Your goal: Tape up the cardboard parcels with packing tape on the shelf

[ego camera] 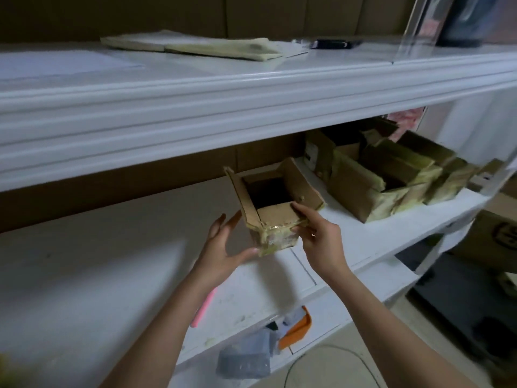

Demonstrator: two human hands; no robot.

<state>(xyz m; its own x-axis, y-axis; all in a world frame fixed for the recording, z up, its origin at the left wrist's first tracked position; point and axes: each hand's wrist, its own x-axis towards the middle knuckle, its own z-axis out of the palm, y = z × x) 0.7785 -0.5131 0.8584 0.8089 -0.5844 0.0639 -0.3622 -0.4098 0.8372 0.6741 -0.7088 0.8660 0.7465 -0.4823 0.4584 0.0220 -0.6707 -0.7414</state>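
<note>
A small cardboard parcel (275, 217) stands on the white shelf (112, 247) with its top flaps open and a dark inside showing. Old yellowish tape covers its near side. My right hand (316, 233) grips the parcel's near right corner, thumb on the near flap and fingers round the side. My left hand (223, 245) is beside the parcel's left side with straight, spread fingers, its thumb touching the lower near corner. No tape roll is in view.
Several more taped cardboard parcels (386, 177) are stacked at the right of the same shelf. A pink pen (202, 308), an orange-handled tool (296, 329) and a grey packet (246, 359) lie near the shelf's front edge. Flattened cardboard (195, 44) lies on the upper shelf.
</note>
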